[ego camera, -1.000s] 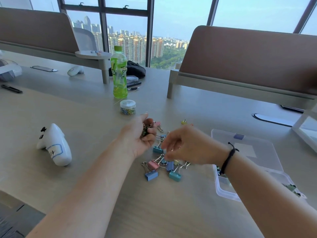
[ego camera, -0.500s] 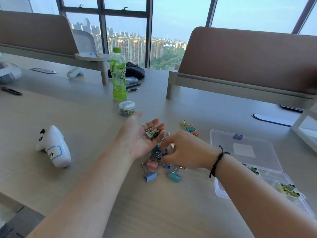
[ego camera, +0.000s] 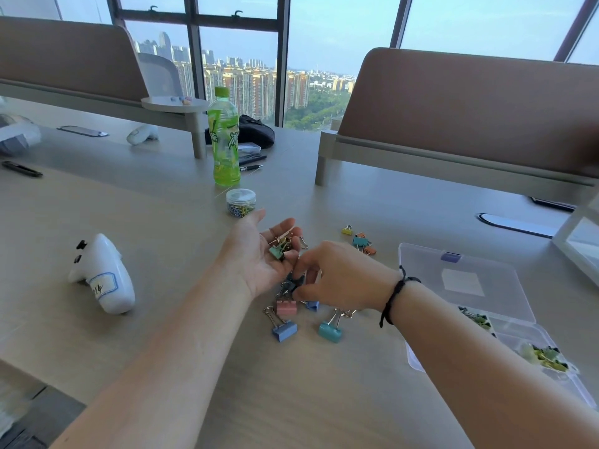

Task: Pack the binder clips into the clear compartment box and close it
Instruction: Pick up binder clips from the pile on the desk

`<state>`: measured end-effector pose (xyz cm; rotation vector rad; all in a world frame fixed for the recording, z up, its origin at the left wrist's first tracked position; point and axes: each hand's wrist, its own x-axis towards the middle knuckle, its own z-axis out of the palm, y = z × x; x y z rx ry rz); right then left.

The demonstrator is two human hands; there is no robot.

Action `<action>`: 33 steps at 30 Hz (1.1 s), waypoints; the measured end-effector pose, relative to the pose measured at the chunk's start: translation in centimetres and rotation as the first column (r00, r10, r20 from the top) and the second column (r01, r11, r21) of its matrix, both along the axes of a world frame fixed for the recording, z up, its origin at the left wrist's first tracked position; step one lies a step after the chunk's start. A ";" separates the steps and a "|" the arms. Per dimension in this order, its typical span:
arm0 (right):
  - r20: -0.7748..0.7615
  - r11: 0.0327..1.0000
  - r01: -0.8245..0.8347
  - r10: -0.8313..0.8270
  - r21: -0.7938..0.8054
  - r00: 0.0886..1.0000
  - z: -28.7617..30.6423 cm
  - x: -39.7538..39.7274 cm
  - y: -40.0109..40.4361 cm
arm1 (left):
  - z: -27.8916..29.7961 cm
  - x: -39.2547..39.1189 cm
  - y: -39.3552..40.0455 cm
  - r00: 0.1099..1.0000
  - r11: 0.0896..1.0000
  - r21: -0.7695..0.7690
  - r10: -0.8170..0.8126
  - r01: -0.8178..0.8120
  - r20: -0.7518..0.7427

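**Gathering clips, box open at right**

You're mid-collection: your left hand point(ego camera: 259, 254) lies palm up over the table point(ego camera: 162, 222), fingers relaxed and spread, cradling a few small binder clips point(ego camera: 280, 249) in the palm, a green one nearest the wrist. It carries them; it does not clench. Your right hand point(ego camera: 337, 277) reaches down into the loose pile just near of that palm, fingertips pinching a dark clip point(ego camera: 293, 283) — the pinch looks made, though the fingers partly hide it.

Left on the table: pink clip point(ego camera: 287, 307), blue clip point(ego camera: 285, 330), teal clip point(ego camera: 330, 330), plus a small group point(ego camera: 361, 241) farther right.

The clear compartment box point(ego camera: 421, 364) sits at the right, well apart from the pile, lid point(ego camera: 466, 280) swung open toward the far side, some compartments already holding clips. Its long axis runs near-to-far, hinge across the middle.

Orientation: blue and teal clips lie bodies toward you, wire handles pointing away and slightly left.

Next, I judge: drop the pinched clip into the palm, scoop the rest, carry across to the box. Closing isn't due yet.
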<state>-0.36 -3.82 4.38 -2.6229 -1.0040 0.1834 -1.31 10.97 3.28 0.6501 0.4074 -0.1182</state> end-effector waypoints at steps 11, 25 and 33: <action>0.066 1.000 0.019 -0.017 -0.025 0.998 0.0 0.7 1.0 | -0.4 0.5 0.2 0.996 0.996 -0.011 0.091 -0.091 -0.015; -0.119 0.893 0.185 -0.149 0.411 0.982 1.9 -0.6 -9.0 | -0.8 -2.3 -5.6 0.896 0.703 0.683 -0.151 -0.199 0.418; -0.221 0.792 0.383 -0.314 0.475 0.923 2.5 -3.6 -21.9 | -3.3 -2.2 -10.8 0.598 -0.044 0.757 -0.644 -0.652 0.478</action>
